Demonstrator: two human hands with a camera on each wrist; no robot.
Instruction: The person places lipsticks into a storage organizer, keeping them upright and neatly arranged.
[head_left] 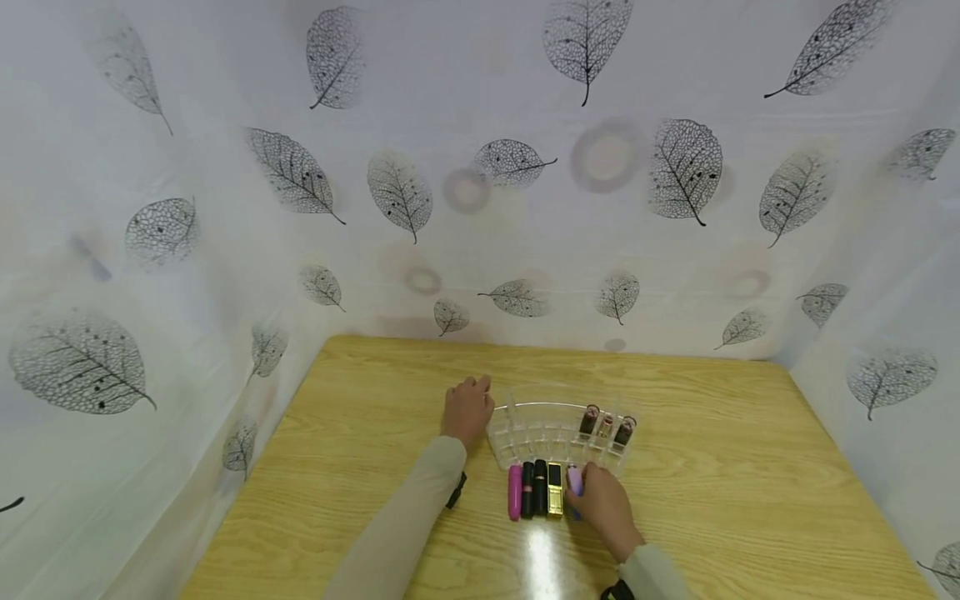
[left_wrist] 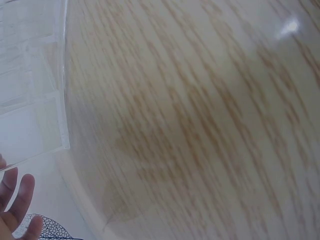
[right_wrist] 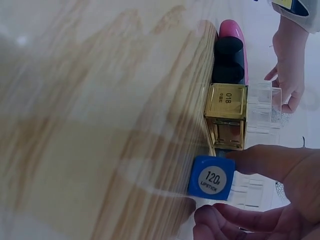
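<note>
My right hand (head_left: pixel 604 505) pinches a lipstick with a lilac cap (head_left: pixel 574 481); its blue base (right_wrist: pixel 212 177) carries a "120" label in the right wrist view. Left of it lie a gold-and-black lipstick (head_left: pixel 555 490), two black lipsticks, and a pink tube (head_left: pixel 514 492). Just behind this row stands a clear tiered organizer (head_left: pixel 528 433), with three lipsticks (head_left: pixel 606 426) upright on its right side. At the organizer's left side is my left hand (head_left: pixel 468 410). Its fingers (left_wrist: pixel 22 197) are spread and loosely bent by the clear corner in the left wrist view.
The wood-grain table (head_left: pixel 375 392) extends on both sides of the organizer. A white sheet with a black leaf print (head_left: pixel 525 233) encloses the table at the back and both sides. Light reflects off the tabletop near its front.
</note>
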